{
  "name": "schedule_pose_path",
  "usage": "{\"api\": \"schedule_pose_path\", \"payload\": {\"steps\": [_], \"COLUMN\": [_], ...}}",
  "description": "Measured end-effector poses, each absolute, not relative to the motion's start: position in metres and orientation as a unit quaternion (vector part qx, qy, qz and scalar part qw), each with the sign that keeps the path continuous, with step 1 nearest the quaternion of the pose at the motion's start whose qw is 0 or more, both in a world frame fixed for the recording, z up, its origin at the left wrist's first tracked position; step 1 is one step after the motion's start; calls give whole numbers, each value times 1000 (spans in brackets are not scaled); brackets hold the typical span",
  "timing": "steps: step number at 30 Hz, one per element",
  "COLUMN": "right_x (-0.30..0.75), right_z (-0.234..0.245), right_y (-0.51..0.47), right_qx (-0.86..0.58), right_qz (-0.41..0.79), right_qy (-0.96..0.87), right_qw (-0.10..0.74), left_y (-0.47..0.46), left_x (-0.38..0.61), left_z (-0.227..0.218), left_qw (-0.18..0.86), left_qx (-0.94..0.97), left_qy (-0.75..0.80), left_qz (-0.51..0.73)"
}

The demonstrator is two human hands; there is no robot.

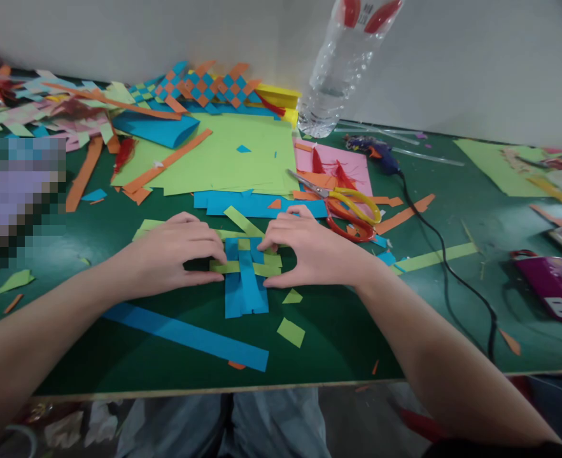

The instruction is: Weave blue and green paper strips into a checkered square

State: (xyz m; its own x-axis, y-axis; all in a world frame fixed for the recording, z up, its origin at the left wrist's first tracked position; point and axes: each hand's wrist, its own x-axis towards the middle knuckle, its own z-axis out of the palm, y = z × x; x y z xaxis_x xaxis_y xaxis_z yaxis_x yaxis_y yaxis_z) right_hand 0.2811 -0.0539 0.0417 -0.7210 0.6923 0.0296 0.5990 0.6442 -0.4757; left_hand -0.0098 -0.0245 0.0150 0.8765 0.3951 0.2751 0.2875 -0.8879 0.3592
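A small woven paper piece (pixel 247 286) of blue strips crossed by light green ones lies flat on the green table in front of me. From its left side my left hand (pixel 180 251) curves in, thumb and forefinger at the end of a green paper strip (pixel 226 266). At the other side my right hand (pixel 304 248) has its thumb and fingertips on the blue and green strips at the right edge. Loose green strips (pixel 243 221) stick out behind the weave. Nearer to me lies a long blue paper strip (pixel 189 334), with green scraps (pixel 291 332) to its right.
Scissors (pixel 352 207) with red and yellow handles lie behind my right hand. A water bottle (pixel 340 70) stands at the back, beside a corded glue gun (pixel 373 149). Green sheets (pixel 242 152) and woven paper fish (pixel 204 86) fill the back. A purple device (pixel 550 286) sits right.
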Motion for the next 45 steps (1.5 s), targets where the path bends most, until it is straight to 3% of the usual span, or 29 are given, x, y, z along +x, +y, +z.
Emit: {"api": "schedule_pose_path", "payload": {"steps": [10, 31, 39, 45], "right_x": [278, 286, 277, 277], "right_z": [38, 27, 30, 27], "right_y": [-57, -46, -52, -50], "right_qx": [-354, -333, -336, -308], "right_qz": [193, 143, 129, 152], "right_qy": [-904, -924, -879, -888], "right_qw": [139, 126, 313, 306], "left_y": [-24, -27, -25, -20], "left_x": [-8, -4, -16, -24], "left_z": [14, 15, 21, 20], "left_qw": [151, 124, 143, 162], "left_qx": [958, 962, 958, 959], "left_qy": [167, 168, 172, 174], "left_qz": [177, 174, 180, 155]}}
